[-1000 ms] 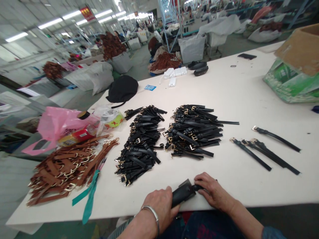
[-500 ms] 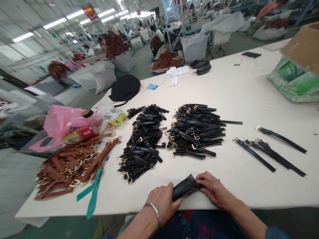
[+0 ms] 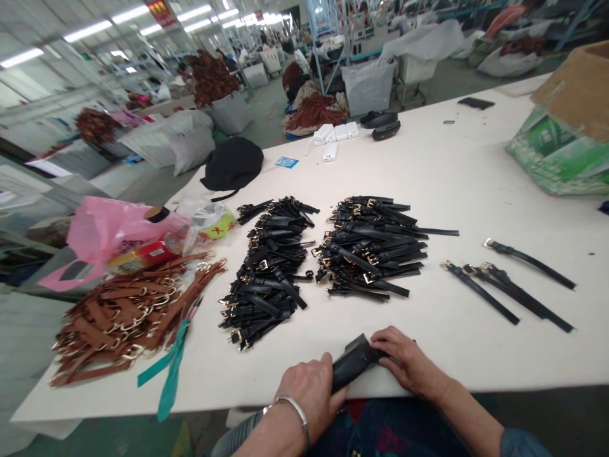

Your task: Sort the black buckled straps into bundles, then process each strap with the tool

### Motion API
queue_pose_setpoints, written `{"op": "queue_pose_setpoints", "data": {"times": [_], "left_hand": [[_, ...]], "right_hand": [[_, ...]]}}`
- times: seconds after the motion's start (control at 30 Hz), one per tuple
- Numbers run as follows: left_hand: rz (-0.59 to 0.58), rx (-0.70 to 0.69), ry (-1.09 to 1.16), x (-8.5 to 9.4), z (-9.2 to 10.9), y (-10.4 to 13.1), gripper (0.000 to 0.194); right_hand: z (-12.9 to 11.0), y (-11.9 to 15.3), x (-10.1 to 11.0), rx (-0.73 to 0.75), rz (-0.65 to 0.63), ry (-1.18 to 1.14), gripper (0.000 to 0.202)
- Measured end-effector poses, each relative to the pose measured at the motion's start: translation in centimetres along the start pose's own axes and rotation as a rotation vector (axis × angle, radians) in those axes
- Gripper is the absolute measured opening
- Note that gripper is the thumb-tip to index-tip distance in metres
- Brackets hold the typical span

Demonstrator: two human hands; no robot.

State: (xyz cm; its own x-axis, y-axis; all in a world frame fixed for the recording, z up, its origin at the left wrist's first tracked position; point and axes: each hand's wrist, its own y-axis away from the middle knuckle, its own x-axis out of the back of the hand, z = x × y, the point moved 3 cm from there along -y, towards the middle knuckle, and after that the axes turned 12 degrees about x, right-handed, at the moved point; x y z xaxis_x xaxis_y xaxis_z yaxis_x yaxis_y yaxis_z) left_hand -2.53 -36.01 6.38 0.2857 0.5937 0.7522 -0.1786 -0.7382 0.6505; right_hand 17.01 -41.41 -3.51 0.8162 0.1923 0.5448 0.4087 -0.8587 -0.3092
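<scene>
Low at the table's front edge, my left hand (image 3: 309, 387), with a silver bangle at the wrist, is wrapped round a thick, smooth black object (image 3: 353, 363). Its exact kind I cannot make out. My right hand (image 3: 404, 358) pinches a narrow dark strap (image 3: 380, 355) against the object's right end; most of that strap is hidden by the fingers. Ahead lie two heaps of black buckled straps, a left heap (image 3: 271, 266) and a right heap (image 3: 375, 247). Several single black straps (image 3: 480, 285) with gold buckles lie apart to the right.
Brown straps with metal rings (image 3: 118, 324) cover the table's left end, beside teal ribbon (image 3: 174, 368) and a pink bag (image 3: 118, 228). Farther back are a black cap (image 3: 233, 164), white devices (image 3: 335, 134), a phone (image 3: 476, 103) and a green-and-brown box (image 3: 561, 146).
The view has shifted slightly, so the table things sit a little farther left. The black object has turned slightly in my left hand; both hands keep their hold.
</scene>
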Motion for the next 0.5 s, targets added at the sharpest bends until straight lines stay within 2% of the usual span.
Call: {"op": "queue_pose_setpoints", "data": {"times": [0.07,0.13,0.33,0.43,0.5], "left_hand": [[0.014,-0.004,0.013,-0.2,0.5,-0.5,0.037],[0.026,0.007,0.043,-0.3,0.1,-1.0,0.038],[0.038,0.145,0.155,-0.3,-4.4,-1.0,0.039],[0.039,0.105,0.095,-0.5,-5.7,0.0,0.035],[0.019,0.072,0.046,-0.8,-5.6,0.4,0.033]], "right_hand": [[0.1,0.1,-0.1,-0.002,0.007,0.004,0.03],[0.2,0.2,-0.1,-0.004,0.01,0.006,0.03],[0.1,0.2,-0.1,0.006,0.0,0.006,0.029],[0.1,0.2,-0.2,0.008,0.009,0.017,0.029],[0.2,0.2,-0.3,0.01,0.005,0.018,0.03]]}}
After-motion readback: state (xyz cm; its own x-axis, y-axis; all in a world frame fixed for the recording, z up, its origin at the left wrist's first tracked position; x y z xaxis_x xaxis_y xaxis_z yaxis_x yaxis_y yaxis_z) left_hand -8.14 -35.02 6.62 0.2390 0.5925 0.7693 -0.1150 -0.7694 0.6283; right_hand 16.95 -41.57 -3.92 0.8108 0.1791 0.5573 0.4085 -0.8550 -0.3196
